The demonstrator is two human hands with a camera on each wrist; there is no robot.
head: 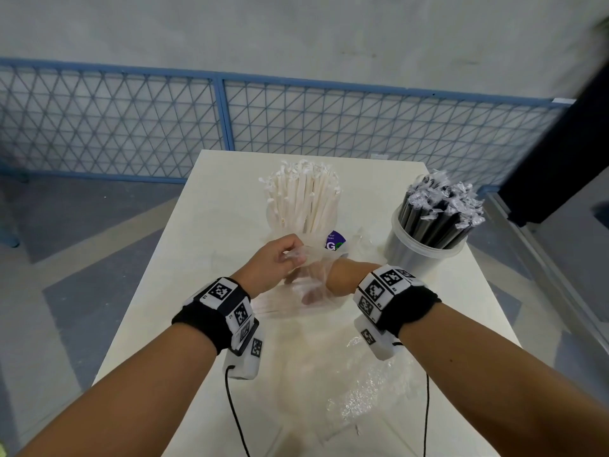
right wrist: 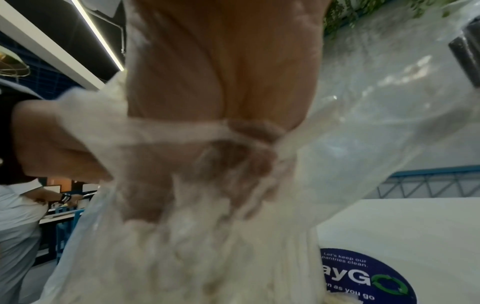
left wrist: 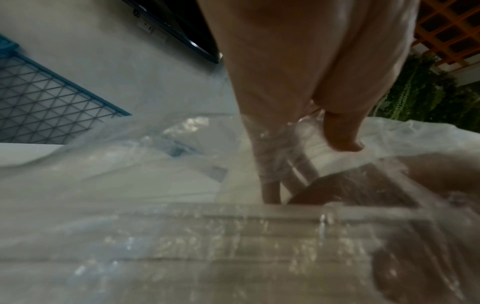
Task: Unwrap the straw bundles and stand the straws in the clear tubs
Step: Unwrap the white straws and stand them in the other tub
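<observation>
A clear plastic bag (head: 293, 303) (left wrist: 155, 226) lies on the white table (head: 217, 225), in front of a clear tub of white paper-wrapped straws (head: 306, 199). Faint straw-like ridges show through the bag. My left hand (head: 280, 258) (left wrist: 311, 82) pinches the bag's upper edge between thumb and fingers. My right hand (head: 311, 293) (right wrist: 221, 82) is inside the bag (right wrist: 363, 144). Its fingers are curled, with plastic bunched at the thumb. What else they hold is blurred. Black straws (head: 438, 206) stand in a second clear tub (head: 415, 252) at the right.
Crumpled clear wrap (head: 369, 384) lies on the table near its front edge. A round purple sticker (head: 334, 242) (right wrist: 363, 277) sits by the white straws' tub. A blue mesh fence (head: 131, 127) runs behind the table. Another person (right wrist: 15, 216) stands far off.
</observation>
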